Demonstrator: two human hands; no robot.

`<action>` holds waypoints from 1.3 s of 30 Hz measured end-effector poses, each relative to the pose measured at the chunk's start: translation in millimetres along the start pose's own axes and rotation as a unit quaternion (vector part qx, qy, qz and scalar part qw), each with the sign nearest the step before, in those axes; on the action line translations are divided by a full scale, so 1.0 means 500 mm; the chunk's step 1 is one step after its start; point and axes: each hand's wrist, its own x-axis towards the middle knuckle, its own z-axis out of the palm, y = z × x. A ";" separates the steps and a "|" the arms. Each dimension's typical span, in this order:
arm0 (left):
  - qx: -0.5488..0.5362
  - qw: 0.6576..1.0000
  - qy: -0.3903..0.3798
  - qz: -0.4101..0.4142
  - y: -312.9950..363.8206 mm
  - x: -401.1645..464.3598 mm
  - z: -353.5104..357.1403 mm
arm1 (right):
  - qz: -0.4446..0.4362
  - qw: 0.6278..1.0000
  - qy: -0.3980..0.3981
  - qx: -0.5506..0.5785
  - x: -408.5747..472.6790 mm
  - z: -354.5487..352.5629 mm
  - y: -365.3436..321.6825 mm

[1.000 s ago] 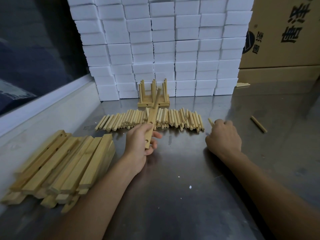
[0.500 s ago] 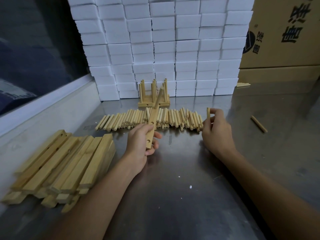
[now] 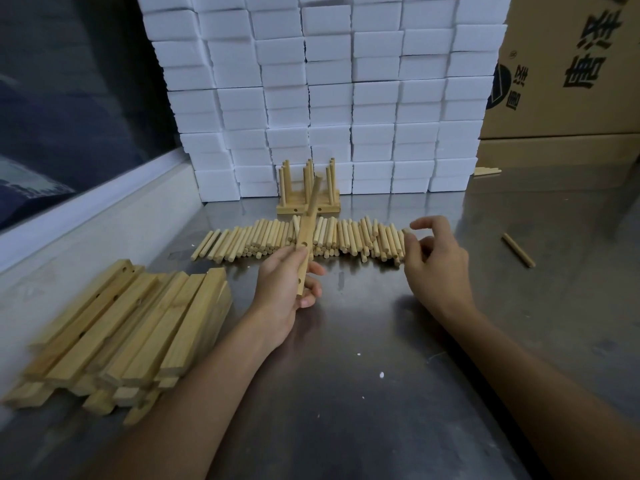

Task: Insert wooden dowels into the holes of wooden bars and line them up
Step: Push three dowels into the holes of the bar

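My left hand (image 3: pixel 284 292) grips a wooden bar (image 3: pixel 305 241) with holes; the bar points away from me, and one dowel (image 3: pixel 315 192) sticks up from its far end. A long row of loose dowels (image 3: pixel 263 237) lies across the steel table (image 3: pixel 363 393) behind the hands. My right hand (image 3: pixel 438 271) hovers over the right end of that row with its fingers spread, and I see no dowel in it. Bars fitted with upright dowels (image 3: pixel 308 204) stand at the back. A pile of plain bars (image 3: pixel 131 323) lies at the left.
A wall of stacked white foam blocks (image 3: pixel 329 91) closes off the back. Cardboard boxes (image 3: pixel 568 81) stand at the back right. One stray dowel (image 3: pixel 518 250) lies on the table to the right. A raised white ledge (image 3: pixel 86 209) runs along the left side.
Half a second ago my right hand held a dowel upright by the row's right end. Now its fingers are spread and that dowel is no longer visible. The left hand and bar stayed put.
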 end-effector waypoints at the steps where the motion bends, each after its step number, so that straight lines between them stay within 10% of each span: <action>1: -0.003 1.000 0.003 -0.001 0.001 -0.001 0.000 | 0.001 1.000 0.003 0.004 -0.001 -0.001 0.000; 12: -0.140 0.984 -0.032 -0.103 0.001 -0.020 0.019 | 0.080 0.996 -0.018 0.042 0.005 0.001 -0.002; 21: -0.078 0.987 -0.108 -0.086 -0.001 -0.022 0.020 | 0.199 0.913 -0.097 0.343 -0.021 0.028 -0.068; 39: -0.024 0.986 -0.158 -0.054 -0.008 -0.023 0.026 | 0.094 0.940 -0.116 0.307 -0.049 0.027 -0.095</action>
